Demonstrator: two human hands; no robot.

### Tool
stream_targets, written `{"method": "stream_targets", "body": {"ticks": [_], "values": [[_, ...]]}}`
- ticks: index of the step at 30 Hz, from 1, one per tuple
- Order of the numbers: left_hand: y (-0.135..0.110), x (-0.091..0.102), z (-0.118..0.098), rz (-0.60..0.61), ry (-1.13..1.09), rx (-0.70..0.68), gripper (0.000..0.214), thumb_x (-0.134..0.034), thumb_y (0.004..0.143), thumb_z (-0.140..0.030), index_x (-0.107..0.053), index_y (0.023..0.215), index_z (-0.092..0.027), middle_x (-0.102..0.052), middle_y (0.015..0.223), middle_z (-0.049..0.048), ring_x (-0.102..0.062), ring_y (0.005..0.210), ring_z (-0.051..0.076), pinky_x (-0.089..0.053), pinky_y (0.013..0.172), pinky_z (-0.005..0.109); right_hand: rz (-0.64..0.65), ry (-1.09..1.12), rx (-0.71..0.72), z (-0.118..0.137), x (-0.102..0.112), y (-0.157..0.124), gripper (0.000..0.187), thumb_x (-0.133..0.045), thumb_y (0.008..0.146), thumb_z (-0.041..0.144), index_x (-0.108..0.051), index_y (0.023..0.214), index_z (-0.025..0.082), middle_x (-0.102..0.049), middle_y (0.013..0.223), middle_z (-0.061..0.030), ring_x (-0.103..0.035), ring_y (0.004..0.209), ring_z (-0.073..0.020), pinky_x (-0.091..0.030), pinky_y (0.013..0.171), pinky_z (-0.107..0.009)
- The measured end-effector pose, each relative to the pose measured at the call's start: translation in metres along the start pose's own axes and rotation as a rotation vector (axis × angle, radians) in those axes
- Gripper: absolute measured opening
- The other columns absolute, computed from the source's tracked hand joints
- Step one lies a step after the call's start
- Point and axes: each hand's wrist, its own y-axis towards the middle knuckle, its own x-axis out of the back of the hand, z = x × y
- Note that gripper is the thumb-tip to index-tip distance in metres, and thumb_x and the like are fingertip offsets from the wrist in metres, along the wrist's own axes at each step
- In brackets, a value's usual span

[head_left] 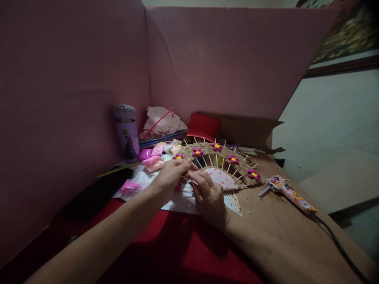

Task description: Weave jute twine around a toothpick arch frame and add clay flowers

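My left hand [171,175] and my right hand [209,193] meet at the middle of the table, fingertips pinched close together. Whatever they hold is too small and too covered by the fingers to make out. Just beyond them lies a half-round fan [192,146] of thin sticks and woven twine, trimmed with magenta flowers with yellow centres. A dotted half-circle of cloth [223,179] fills its inner part. Some loose thin sticks [233,202] rest on white paper [180,205] beside my right hand.
Packets of coloured clay [152,159] lie to the left, near a purple tumbler [127,134]. Crumpled dotted cloth [162,122] and a red piece [204,125] are at the back. On the right rests a flower-patterned glue gun [291,193] with its black cord [334,238]. Pink panels [231,59] stand behind.
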Motion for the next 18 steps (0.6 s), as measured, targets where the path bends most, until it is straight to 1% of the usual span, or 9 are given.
{"method": "stream_targets", "body": {"ticks": [2,3,5,7,10,12,14,16,18], "values": [[0.001,0.004,-0.01,-0.084,-0.079,-0.05,0.033,-0.056,0.078,-0.044,-0.056,0.067,-0.013,-0.052,0.053,0.0002,-0.048,0.045,0.008,-0.035,0.044,0.02,-0.007,0.048,-0.077,-0.001,-0.001,0.0,0.038,-0.044,0.087,0.01,-0.043,0.124,0.018,-0.062,0.1,-0.0088,-0.061,0.086,-0.0162,-0.051,0.068,-0.026],[0.001,0.008,-0.015,-0.097,-0.083,-0.094,0.033,-0.054,0.08,-0.044,-0.055,0.068,-0.014,-0.048,0.048,-0.002,-0.044,0.04,0.007,-0.033,0.041,0.02,0.006,0.068,-0.113,-0.002,-0.001,0.0,0.036,-0.044,0.087,0.011,-0.044,0.122,0.019,-0.062,0.096,-0.0078,-0.061,0.083,-0.0159,-0.051,0.067,-0.026],[0.001,0.018,-0.022,-0.153,-0.012,-0.183,0.033,-0.05,0.082,-0.046,-0.053,0.069,-0.016,-0.033,0.039,-0.008,-0.023,0.031,0.004,-0.019,0.036,0.019,0.055,0.086,-0.151,-0.004,-0.001,-0.001,0.026,-0.043,0.088,0.013,-0.052,0.111,0.019,-0.062,0.088,-0.006,-0.059,0.077,-0.0154,-0.049,0.065,-0.026],[0.0,0.029,-0.02,-0.242,0.161,-0.278,0.033,-0.05,0.081,-0.047,-0.054,0.07,-0.016,-0.029,0.039,-0.0087,-0.021,0.033,0.004,-0.016,0.037,0.02,0.122,0.077,-0.149,-0.005,0.0,-0.001,0.019,-0.043,0.088,0.014,-0.058,0.099,0.018,-0.061,0.083,-0.0054,-0.058,0.074,-0.015,-0.048,0.065,-0.026],[-0.002,0.041,-0.01,-0.437,0.6,-0.4,0.031,-0.053,0.079,-0.045,-0.058,0.067,-0.017,-0.046,0.048,-0.0026,-0.04,0.045,0.009,-0.026,0.044,0.022,0.234,0.029,-0.115,-0.003,0.001,-0.002,0.021,-0.044,0.087,0.015,-0.061,0.097,0.018,-0.059,0.081,-0.0046,-0.056,0.07,-0.0136,-0.046,0.062,-0.025],[-0.006,0.044,-0.004,-0.509,0.911,-0.35,0.03,-0.047,0.083,-0.042,-0.061,0.07,-0.018,-0.057,0.059,0.002,-0.051,0.056,0.014,-0.03,0.051,0.024,0.29,0.0,-0.088,-0.001,0.002,-0.003,0.025,-0.044,0.087,0.015,-0.062,0.103,0.019,-0.059,0.083,-0.0044,-0.056,0.069,-0.0131,-0.045,0.059,-0.024],[-0.01,0.044,-0.002,-0.551,1.189,-0.241,0.033,-0.039,0.086,-0.039,-0.063,0.075,-0.02,-0.064,0.069,0.0067,-0.056,0.066,0.02,-0.03,0.055,0.027,0.318,-0.016,-0.049,0.001,0.003,-0.003,0.029,-0.044,0.086,0.016,-0.062,0.109,0.02,-0.058,0.082,-0.0043,-0.055,0.067,-0.0128,-0.043,0.057,-0.023],[-0.013,0.043,-0.003,-0.551,1.336,-0.151,0.034,-0.034,0.088,-0.036,-0.063,0.08,-0.021,-0.066,0.078,0.01,-0.059,0.072,0.024,-0.03,0.057,0.029,0.326,-0.033,-0.003,0.003,0.004,-0.004,0.03,-0.046,0.086,0.018,-0.062,0.112,0.02,-0.058,0.079,-0.004,-0.054,0.064,-0.0122,-0.042,0.054,-0.023],[-0.014,0.043,-0.004,-0.509,1.392,-0.085,0.034,-0.032,0.088,-0.034,-0.063,0.085,-0.022,-0.067,0.082,0.0113,-0.06,0.074,0.026,-0.03,0.057,0.029,0.333,-0.066,0.047,0.004,0.005,-0.004,0.029,-0.048,0.087,0.023,-0.062,0.112,0.02,-0.058,0.079,-0.0042,-0.052,0.06,-0.0115,-0.04,0.051,-0.023]]}}
